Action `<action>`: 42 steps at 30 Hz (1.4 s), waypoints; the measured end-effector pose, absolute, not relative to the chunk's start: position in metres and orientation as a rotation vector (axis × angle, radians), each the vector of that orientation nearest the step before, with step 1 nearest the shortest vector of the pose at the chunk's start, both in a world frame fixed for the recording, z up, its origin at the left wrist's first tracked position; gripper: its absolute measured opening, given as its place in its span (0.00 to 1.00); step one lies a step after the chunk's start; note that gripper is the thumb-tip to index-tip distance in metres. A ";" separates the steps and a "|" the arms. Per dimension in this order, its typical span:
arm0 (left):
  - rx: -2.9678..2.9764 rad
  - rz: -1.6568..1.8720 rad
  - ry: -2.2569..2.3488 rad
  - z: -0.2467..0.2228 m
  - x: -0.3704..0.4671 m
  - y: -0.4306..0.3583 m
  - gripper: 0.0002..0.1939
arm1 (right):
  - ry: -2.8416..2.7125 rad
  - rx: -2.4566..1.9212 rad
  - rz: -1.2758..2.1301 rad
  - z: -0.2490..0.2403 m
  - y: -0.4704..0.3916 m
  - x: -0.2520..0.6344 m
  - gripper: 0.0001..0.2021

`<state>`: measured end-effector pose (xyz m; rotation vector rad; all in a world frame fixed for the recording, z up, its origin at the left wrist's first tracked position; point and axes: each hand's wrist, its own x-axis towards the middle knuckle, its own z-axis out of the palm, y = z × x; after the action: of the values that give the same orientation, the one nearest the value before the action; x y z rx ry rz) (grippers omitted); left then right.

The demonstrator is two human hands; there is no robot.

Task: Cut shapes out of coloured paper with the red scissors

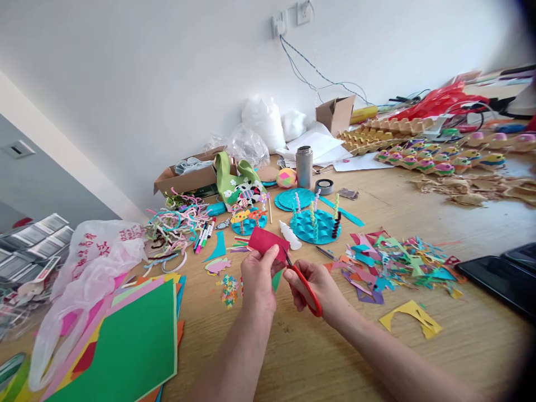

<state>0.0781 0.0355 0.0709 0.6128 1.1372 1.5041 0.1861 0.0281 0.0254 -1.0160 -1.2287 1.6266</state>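
Near the middle of the view, my left hand (pixel 260 274) pinches a piece of dark red paper (pixel 268 241) between thumb and fingers. My right hand (pixel 312 285) is closed round the handles of orange-red scissors (pixel 307 287). The scissor blades meet the right part of the red paper, just right of my left thumb. A green strip of paper (pixel 277 280) shows between the two hands. Beyond the paper lies a white glue bottle (pixel 290 235), beside a round blue base (pixel 316 228) with twisted pipe cleaners standing on it.
Coloured paper sheets (pixel 138 340) are stacked at the lower left, with pipe cleaners (pixel 171 226) and markers (pixel 204 234) beyond. Paper scraps (pixel 389 262) and a black device (pixel 498 282) lie to the right. A metal bottle (pixel 304 167) and egg cartons (pixel 377 134) stand farther back.
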 end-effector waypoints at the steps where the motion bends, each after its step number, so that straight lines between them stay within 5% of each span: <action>1: 0.602 1.513 1.144 0.071 0.078 0.036 0.13 | -1.234 -1.018 1.629 0.026 0.028 0.186 0.25; 42: 0.621 1.509 1.155 0.071 0.076 0.036 0.11 | -1.231 -1.034 1.642 0.036 0.026 0.186 0.24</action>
<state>0.0763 0.0360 0.0711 0.6208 1.1553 1.5085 0.1859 0.0256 0.0362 -1.0341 -1.2308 1.6421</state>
